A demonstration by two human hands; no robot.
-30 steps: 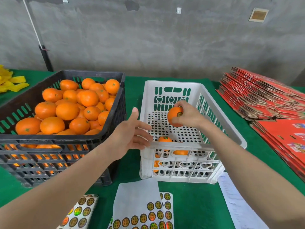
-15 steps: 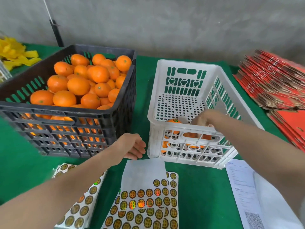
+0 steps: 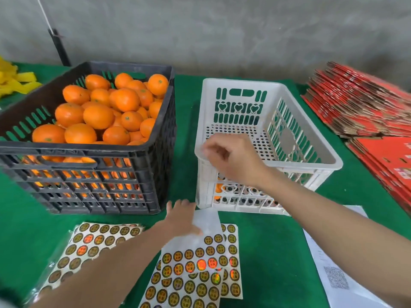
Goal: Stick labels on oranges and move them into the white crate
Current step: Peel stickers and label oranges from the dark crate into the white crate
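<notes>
The left hand [image 3: 184, 216] lies flat on the bare top strip of the middle label sheet [image 3: 195, 274], fingers straight and pointing toward the gap between the two crates. The fingertips reach just short of the white crate [image 3: 242, 82]. The right hand [image 3: 231, 158] hangs over that crate's near rim, back of the hand up and fingers loosely bent. It is blurred, but it seems to hold nothing.

Only a little orange [image 3: 219, 188] shows in the white crate, low down through the holes of the near wall at its left end; how many fruits lie there cannot be told. To its left stands the black crate [image 3: 89, 150], heaped with oranges [image 3: 99, 116] up to its rim.

The middle sheet carries round gold-and-dark labels (a few flash red) on its lower part. A second sheet [image 3: 89, 243] lies to its left, partly under the left forearm. All rests on a green cloth [image 3: 266, 241]. A white paper [image 3: 333, 274] with a printed code sits under the right forearm, and red flat cartons [image 3: 360, 103] are stacked at the far right.
</notes>
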